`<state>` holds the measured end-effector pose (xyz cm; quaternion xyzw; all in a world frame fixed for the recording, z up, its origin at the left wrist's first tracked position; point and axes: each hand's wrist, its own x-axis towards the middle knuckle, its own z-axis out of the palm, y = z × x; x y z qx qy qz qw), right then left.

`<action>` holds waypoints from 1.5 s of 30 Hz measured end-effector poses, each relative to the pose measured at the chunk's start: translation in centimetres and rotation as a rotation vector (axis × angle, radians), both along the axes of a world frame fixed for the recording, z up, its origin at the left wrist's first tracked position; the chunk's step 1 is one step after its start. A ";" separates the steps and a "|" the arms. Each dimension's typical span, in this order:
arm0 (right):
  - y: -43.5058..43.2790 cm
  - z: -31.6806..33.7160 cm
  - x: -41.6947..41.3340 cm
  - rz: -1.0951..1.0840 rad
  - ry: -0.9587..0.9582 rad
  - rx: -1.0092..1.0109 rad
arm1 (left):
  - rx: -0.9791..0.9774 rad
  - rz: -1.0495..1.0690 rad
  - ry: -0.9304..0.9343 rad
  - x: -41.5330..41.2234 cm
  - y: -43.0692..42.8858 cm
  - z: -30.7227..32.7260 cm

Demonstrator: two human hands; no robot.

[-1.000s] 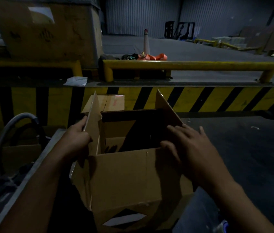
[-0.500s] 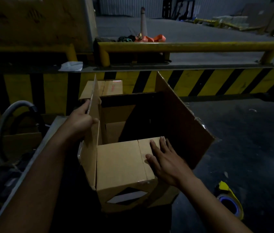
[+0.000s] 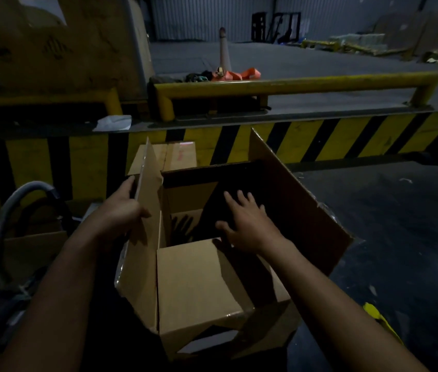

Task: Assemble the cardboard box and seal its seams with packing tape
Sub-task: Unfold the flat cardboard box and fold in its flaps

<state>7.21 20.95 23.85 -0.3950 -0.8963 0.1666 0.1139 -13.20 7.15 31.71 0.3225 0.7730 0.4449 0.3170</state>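
Box (image 3: 201, 285) interior dark, right hand (image 3: 247, 224) inside, left hand (image 3: 121, 210) on flap

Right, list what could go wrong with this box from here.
The left hand only pinches the upright left flap, so the cardboard box may tip or skew as the right hand pushes inside. The big right flap hangs open and could spring back. Dim light may hide the seams.
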 end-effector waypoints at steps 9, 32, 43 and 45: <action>8.4 2.0 -7.8 0.078 -0.074 0.157 | 0.111 -0.094 0.026 0.2 0.9 -0.4; 9.2 -1.0 -10.4 0.058 -0.310 -0.084 | 0.187 -0.059 -0.017 -1.2 0.6 -2.0; 4.3 8.7 2.4 -0.285 -0.261 -0.027 | 0.222 -0.082 -0.026 0.9 1.3 -1.4; 4.5 8.3 3.4 -0.250 -0.181 -0.256 | 0.221 -0.096 -0.018 1.1 1.5 -1.4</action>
